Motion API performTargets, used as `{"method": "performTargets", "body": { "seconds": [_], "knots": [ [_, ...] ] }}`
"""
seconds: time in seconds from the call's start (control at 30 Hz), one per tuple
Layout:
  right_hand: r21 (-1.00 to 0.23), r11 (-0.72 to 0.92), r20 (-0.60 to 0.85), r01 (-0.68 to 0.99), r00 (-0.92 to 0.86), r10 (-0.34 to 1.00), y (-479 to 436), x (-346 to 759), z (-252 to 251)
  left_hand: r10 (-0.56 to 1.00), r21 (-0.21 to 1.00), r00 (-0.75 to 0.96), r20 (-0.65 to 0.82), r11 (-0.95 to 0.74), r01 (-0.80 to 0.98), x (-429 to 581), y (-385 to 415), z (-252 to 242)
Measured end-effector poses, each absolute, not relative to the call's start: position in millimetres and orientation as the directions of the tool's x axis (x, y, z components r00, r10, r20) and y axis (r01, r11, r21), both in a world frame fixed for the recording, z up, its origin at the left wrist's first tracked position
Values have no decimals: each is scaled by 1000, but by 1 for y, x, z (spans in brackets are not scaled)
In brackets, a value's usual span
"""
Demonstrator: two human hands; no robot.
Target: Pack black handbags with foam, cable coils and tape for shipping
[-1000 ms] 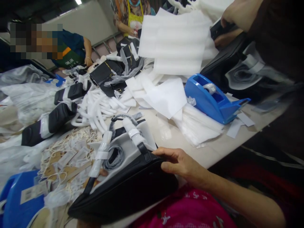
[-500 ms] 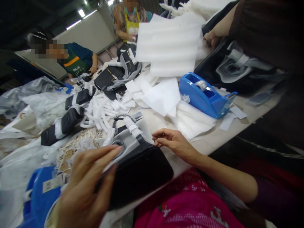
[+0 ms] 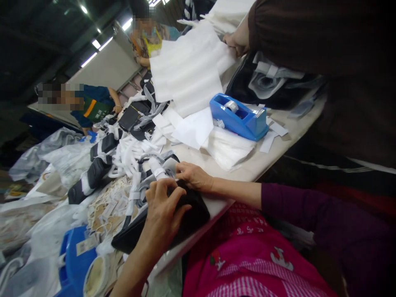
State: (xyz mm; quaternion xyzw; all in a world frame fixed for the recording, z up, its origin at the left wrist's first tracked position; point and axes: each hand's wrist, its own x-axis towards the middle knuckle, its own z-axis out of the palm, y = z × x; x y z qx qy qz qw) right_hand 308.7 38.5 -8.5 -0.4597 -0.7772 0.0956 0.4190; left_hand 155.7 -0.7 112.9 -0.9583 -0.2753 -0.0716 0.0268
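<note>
A black bag (image 3: 194, 212) lies on the table (image 3: 249, 165) close against the near edge, in front of the person's pink apron (image 3: 247, 251). The left hand (image 3: 167, 202) reaches over it from the near side, fingers bent down onto the upper edge and thumb spread a little away from them. The right hand (image 3: 193, 176), at the end of a purple sleeve (image 3: 297, 210), touches the bag's upper edge near its right end, fingers close together. Because the fingers hide that edge, I cannot tell whether either hand actually grips it. Wrapped handles (image 3: 156, 168) rise on the far side of the bag. Left of it lie stringed tags (image 3: 108, 208) and a blue holder (image 3: 78, 251); past these are white foam tubes (image 3: 126, 154). Beyond the right hand, a stack of white sheets (image 3: 230, 148) lies just beside a blue tape dispenser (image 3: 236, 119). Farther off, a co-worker's hand (image 3: 238, 43), below a brown sleeve (image 3: 297, 37), touches a large white sheet (image 3: 185, 76).
</note>
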Motion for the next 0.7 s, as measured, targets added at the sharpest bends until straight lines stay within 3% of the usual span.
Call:
{"method": "performTargets", "body": {
  "seconds": [0.13, 0.23, 0.47, 0.7],
  "knots": [
    [-474, 536, 548, 699, -243, 801, 40, 313, -3, 565, -8, 759, 325, -801, 599, 134, -27, 98],
    [-460, 546, 521, 700, -285, 805, 38, 314, -3, 611, -31, 701, 367, -745, 666, 125, -37, 88],
    [-412, 582, 527, 701, -338, 780, 38, 318, -5, 663, -162, 734, 147, -716, 679, 124, -33, 101],
    [-437, 588, 536, 681, -328, 778, 39, 317, -5, 518, -187, 855, 33, -837, 514, 109, -8, 120]
  ]
}}
